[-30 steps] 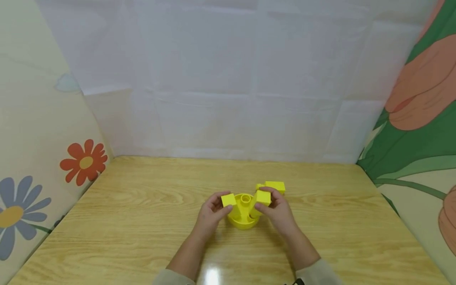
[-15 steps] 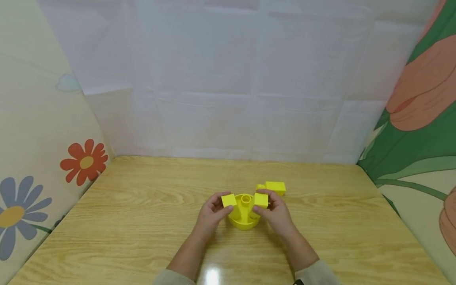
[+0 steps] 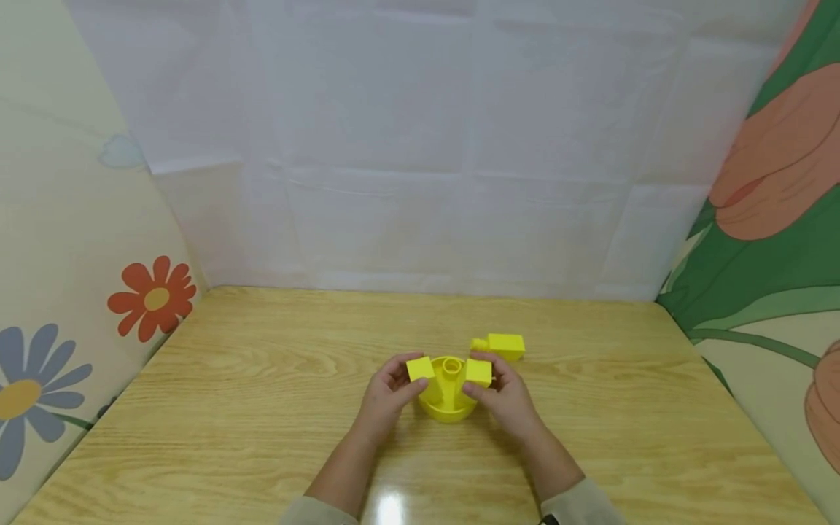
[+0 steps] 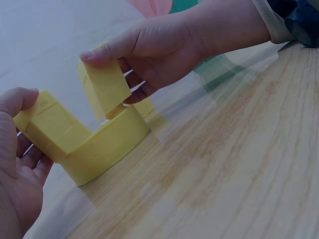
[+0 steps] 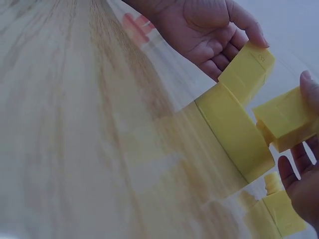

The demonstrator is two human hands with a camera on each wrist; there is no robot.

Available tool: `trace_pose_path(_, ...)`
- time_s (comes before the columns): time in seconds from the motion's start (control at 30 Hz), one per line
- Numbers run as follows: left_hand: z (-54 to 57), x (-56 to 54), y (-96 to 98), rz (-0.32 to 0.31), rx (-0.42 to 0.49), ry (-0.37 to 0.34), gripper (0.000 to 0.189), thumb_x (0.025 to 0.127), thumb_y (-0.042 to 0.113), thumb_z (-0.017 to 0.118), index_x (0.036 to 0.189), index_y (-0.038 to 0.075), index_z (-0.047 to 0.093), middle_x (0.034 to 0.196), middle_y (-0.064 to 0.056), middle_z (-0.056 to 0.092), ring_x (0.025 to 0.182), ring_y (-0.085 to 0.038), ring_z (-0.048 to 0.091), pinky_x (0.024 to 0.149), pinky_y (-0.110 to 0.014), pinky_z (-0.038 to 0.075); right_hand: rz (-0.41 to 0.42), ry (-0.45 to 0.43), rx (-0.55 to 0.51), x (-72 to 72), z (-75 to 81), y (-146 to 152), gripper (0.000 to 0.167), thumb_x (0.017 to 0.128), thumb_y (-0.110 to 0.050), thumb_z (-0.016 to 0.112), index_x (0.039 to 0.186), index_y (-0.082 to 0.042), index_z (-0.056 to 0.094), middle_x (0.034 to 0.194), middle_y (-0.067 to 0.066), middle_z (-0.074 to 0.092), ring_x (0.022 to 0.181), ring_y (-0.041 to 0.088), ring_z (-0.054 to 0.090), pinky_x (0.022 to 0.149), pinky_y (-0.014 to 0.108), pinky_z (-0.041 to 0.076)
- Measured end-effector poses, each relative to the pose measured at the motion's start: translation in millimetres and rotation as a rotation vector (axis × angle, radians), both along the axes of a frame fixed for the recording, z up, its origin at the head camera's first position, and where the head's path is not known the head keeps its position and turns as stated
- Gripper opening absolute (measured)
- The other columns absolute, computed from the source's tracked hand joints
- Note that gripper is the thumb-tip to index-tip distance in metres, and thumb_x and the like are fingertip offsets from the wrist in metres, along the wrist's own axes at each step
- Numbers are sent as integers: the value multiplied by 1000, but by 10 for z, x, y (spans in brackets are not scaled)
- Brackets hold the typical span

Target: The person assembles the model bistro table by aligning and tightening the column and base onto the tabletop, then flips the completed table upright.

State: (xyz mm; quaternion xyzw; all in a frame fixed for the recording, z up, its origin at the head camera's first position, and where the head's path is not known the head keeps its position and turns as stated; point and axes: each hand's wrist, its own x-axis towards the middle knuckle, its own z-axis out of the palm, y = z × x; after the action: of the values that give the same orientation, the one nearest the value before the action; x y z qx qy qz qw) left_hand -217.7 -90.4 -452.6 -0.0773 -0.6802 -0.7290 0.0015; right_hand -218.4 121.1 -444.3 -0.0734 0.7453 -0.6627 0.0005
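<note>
A round yellow plastic base (image 3: 448, 416) with a raised ring-shaped socket (image 3: 451, 366) inside stands on the table. My left hand (image 3: 386, 399) grips a yellow block (image 4: 52, 122) that leans outward from the base's left side, its lower end inside the rim. Over the right side, my right hand (image 3: 516, 401) pinches a second yellow block (image 4: 104, 82) between thumb and fingers. In the right wrist view its lower end is right at the rim, tilted. A third yellow block (image 3: 505, 345) with a round knob lies behind my right hand.
The wood-grain table (image 3: 262, 408) reaches to a white creased sheet (image 3: 394, 146) at the back. Flower-patterned panels (image 3: 52, 219) flank it on both sides. A dark watch-like band (image 4: 301, 22) sits on my right wrist.
My right hand has shifted its block left and slightly down, tilting it toward the base. The left hand and its block have stayed nearly in place.
</note>
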Motion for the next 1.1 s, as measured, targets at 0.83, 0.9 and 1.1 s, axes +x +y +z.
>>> trace_pose_path(0.83, -16, -6, -21, -4, -13, -1, 41, 89, 1, 66, 129, -2, 56, 129, -20, 60, 108, -7, 59, 94, -15, 48, 147, 45, 96, 65, -25, 158, 47, 90, -10, 69, 133, -5, 52, 137, 15, 53, 109, 6, 49, 88, 23, 45)
trace_pose_path(0.9, -19, -7, -20, -5, -17, 2, 41, 89, 1, 66, 129, -2, 56, 129, -20, 60, 109, -7, 59, 95, -15, 47, 130, 57, 94, 71, -30, 144, 46, 88, -10, 71, 131, -5, 53, 135, 14, 55, 112, 9, 49, 93, 26, 44)
trace_pose_path(1.1, -7, 2, -15, -4, -28, 13, 41, 89, 3, 66, 129, -2, 56, 129, -20, 60, 110, -8, 59, 95, -15, 47, 172, 77, 56, 80, -32, 150, 39, 95, -11, 62, 131, -1, 50, 136, 18, 54, 134, 20, 43, 108, 28, 38)
